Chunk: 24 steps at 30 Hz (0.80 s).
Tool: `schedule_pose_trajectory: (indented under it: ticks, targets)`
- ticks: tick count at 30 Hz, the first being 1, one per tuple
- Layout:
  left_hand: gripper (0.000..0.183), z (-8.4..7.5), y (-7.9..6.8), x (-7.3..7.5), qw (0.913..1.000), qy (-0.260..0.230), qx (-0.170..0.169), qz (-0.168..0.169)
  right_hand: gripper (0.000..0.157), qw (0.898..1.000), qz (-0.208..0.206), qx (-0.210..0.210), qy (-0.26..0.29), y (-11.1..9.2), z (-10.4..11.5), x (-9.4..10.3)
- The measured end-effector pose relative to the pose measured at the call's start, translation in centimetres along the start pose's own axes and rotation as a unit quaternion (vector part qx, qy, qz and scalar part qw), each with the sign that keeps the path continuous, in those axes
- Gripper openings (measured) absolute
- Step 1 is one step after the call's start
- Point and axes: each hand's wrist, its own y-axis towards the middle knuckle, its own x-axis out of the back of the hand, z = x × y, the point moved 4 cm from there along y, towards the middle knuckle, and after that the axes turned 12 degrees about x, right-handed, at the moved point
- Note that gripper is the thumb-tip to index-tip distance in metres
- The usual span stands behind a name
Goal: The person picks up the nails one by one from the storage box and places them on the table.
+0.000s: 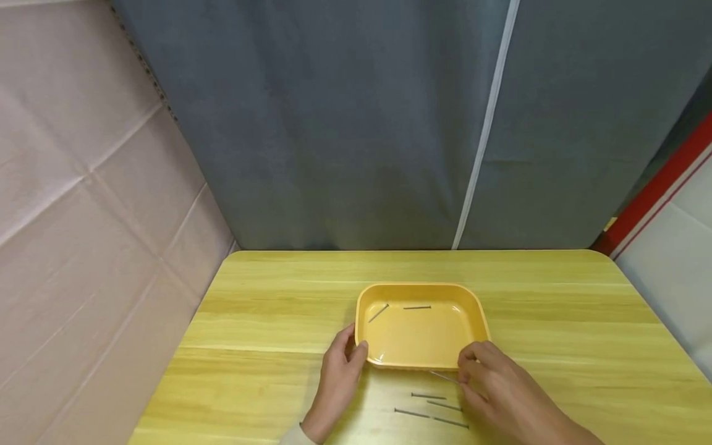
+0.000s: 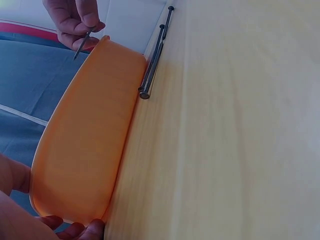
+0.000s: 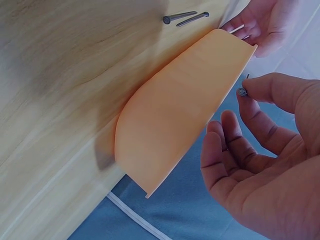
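Observation:
My left hand [image 1: 339, 374] grips the left end of a yellow-orange plastic tray [image 1: 419, 364], its thumb by the near left corner of the rim. Between thumb and index finger, my right hand [image 1: 497, 380] pinches a metal nail [image 1: 444, 377] at the tray's near right corner. In the right wrist view the head of that nail [image 3: 242, 92] shows at the fingertips, with the other fingers loosely bent beside the tray wall. Two nails lie inside the tray, one slanted [image 1: 379, 313] and one level [image 1: 417, 308].
Several loose nails [image 1: 428, 396] lie on the wood-grain table [image 1: 267, 309] in front of the tray, between my two hands. A dark grey curtain [image 1: 334, 123] hangs behind the table's far edge. Pale panels [image 1: 94, 247] stand along the left side.

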Motion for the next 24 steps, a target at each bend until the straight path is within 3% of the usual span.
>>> schedule_pose_trajectory:
  ticks: [18,24]
  targets:
    - [0.055,0.1,0.2,0.0,0.9999,0.012,0.001,-0.003,0.033,0.999,-0.018,0.029,0.021,-1.6,0.7,-1.0]
    - [0.055,0.1,0.3,0.0,0.9999,0.014,0.009,0.0,0.033,0.999,0.0,0.031,0.036,-2.1,0.8,-1.6]
